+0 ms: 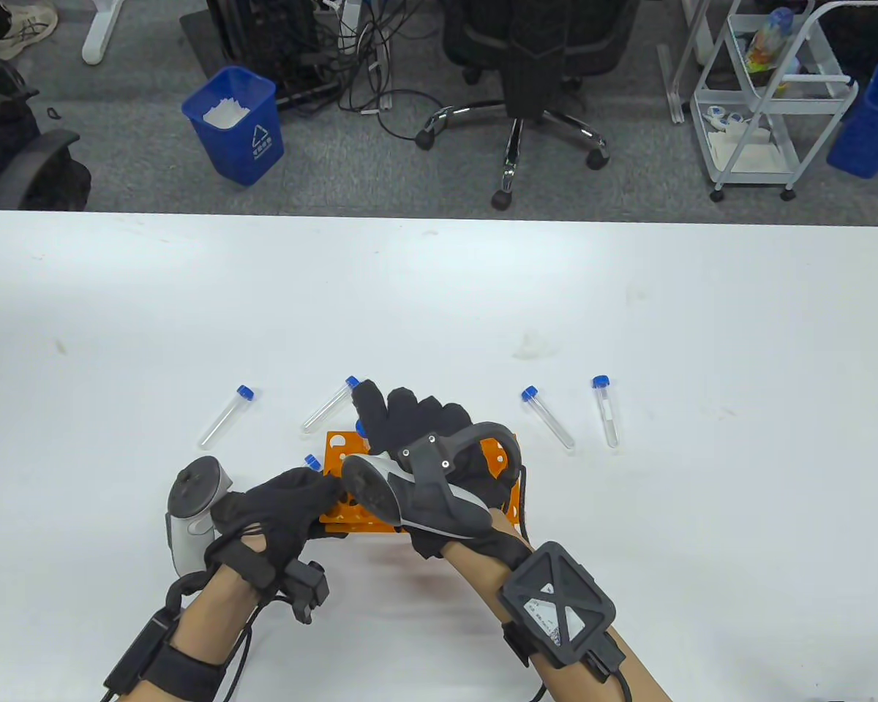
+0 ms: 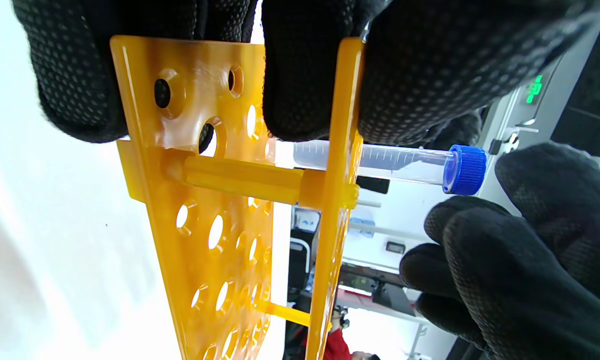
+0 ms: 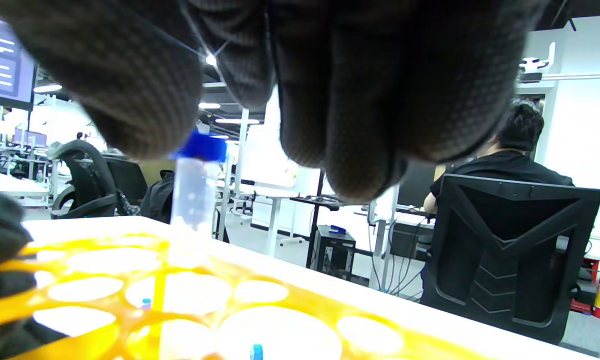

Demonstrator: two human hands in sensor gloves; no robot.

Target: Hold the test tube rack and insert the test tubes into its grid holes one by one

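Big white table (image 1: 629,307) fills the scene, and down at its near edge sits the orange test tube rack (image 1: 336,446), mostly buried under both gloves. The left hand (image 1: 282,512) grips the rack's left end — in the left wrist view its fingers (image 2: 300,95) press down between the rack's 2 perforated plates. The right hand (image 1: 417,424) hovers over the rack's top, fingers bunched together just above a blue-capped tube; whether they actually touch that cap, I cannot tell. That seated tube (image 2: 405,165) stands in a hole at the rack's far-left corner, cap proud of the top plate. Loose on the table: 4 more tubes — 1 far left (image 1: 225,415), 1 just beyond the rack (image 1: 329,406), and 2 to the right (image 1: 549,418) (image 1: 606,413), lying near each other but apart
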